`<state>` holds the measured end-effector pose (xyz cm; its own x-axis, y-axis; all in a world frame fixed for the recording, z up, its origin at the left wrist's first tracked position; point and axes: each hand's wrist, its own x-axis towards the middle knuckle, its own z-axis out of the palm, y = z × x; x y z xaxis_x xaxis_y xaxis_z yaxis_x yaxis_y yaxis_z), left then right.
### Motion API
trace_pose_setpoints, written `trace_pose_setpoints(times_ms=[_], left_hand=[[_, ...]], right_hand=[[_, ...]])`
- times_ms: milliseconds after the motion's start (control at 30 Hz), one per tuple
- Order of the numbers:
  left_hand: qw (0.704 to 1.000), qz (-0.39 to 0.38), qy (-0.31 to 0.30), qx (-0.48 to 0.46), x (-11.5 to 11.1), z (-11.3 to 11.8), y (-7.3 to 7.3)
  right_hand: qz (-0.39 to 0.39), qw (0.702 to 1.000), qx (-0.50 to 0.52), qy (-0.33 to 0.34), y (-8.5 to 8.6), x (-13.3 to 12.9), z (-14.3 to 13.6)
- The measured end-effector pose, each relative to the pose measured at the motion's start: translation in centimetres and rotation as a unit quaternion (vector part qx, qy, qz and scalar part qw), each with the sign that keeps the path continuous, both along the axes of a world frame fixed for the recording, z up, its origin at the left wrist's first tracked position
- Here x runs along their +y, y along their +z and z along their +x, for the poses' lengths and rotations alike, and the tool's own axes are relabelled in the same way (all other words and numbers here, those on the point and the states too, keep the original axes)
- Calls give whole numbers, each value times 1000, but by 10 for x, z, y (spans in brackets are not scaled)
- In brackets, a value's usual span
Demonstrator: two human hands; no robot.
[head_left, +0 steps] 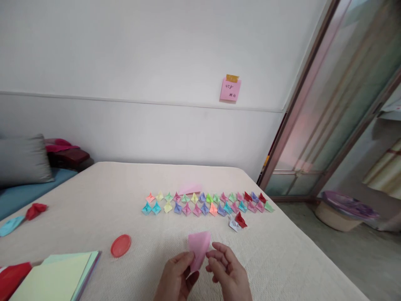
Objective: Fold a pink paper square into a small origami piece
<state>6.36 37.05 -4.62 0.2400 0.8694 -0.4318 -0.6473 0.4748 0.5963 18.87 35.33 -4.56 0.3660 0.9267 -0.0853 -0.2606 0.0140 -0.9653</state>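
Note:
A folded piece of pink paper (pixel 199 248) is pinched at its lower left between the thumb and fingers of my left hand (pixel 178 274). Close to the paper's right edge is my right hand (pixel 228 267), its fingers bent and apart, with nothing visible in them. Whether a right fingertip touches the edge is hard to make out. Beyond my hands, small folded paper boats (pixel 213 209) in many colours stand in two rows across the table. A white paper boat (pixel 234 224) and a dark red one (pixel 241 220) sit in front of the rows at the right.
A stack of coloured paper sheets (pixel 53 276) lies at the front left, with a round red lid (pixel 120 246) beside it. Red (pixel 36 211) and light blue (pixel 11 226) pieces rest at the left edge. Behind the rows lies a pink sheet (pixel 190 189). A wall (pixel 150 133) closes the far side.

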Motion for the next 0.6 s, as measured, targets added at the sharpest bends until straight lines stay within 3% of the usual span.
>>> trace_pose_setpoints(times_ms=[467,600], left_hand=[[999,30,7,42,-2,0,2],[996,56,34,61,-1,1,5]], right_hand=[[20,996,23,78,13,-2,7],[13,999,24,44,10,-1,11]])
